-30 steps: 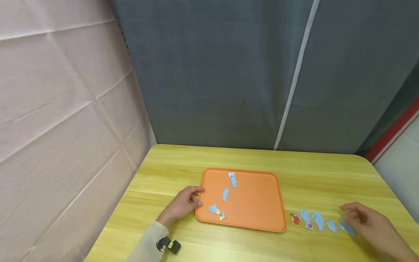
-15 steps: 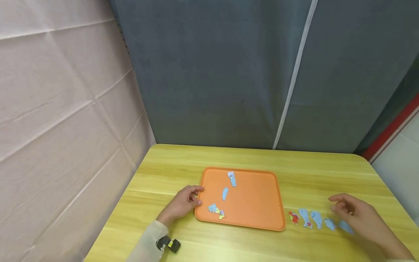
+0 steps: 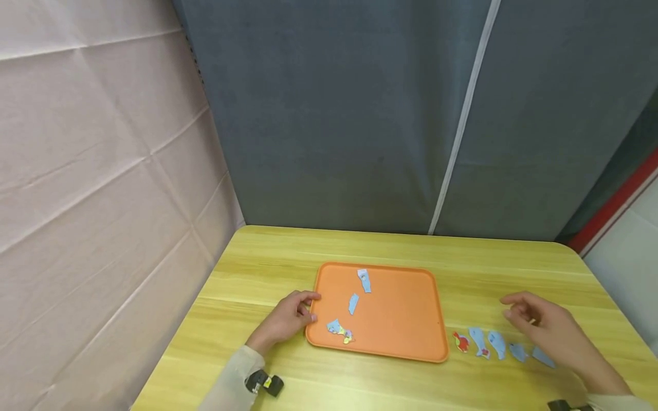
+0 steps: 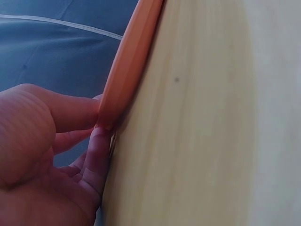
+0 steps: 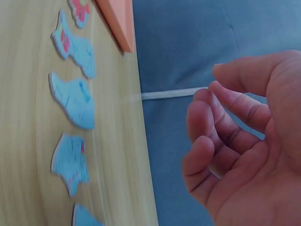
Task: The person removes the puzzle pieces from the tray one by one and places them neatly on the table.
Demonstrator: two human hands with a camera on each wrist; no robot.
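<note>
Nearest, on the near side of the orange tray (image 3: 396, 319), the left sleeve (image 3: 233, 379) and right sleeve (image 3: 614, 402) run off the bottom edge; the dark right wrist band (image 3: 562, 405) is cut there too, while the black left wrist device (image 3: 263, 383) shows whole. To the tray's right, five printed pieces lie in a row: the red piece (image 3: 461, 342) closest to it, then four blue ones ending in the last piece (image 3: 543, 357), which the right wrist view crops at its bottom edge. The right hand (image 3: 545, 325) is just beyond that end of the row, its fingers loosely bent; its forearm blocks some tabletop. Well apart from it, the left hand (image 3: 288, 317) pinches the tray's left rim, hiding a bit of it; the left wrist view catches only a strip of tray. On the tray's left half lie a patterned cluster (image 3: 339, 330), whose joins are too small to tell, then a slim blue piece (image 3: 353, 303), then a blue-and-white piece (image 3: 364, 281). Behind the tray come the table's (image 3: 401, 245) far edge and a dark curtain (image 3: 329, 114) with a white strip (image 3: 462, 120).
</note>
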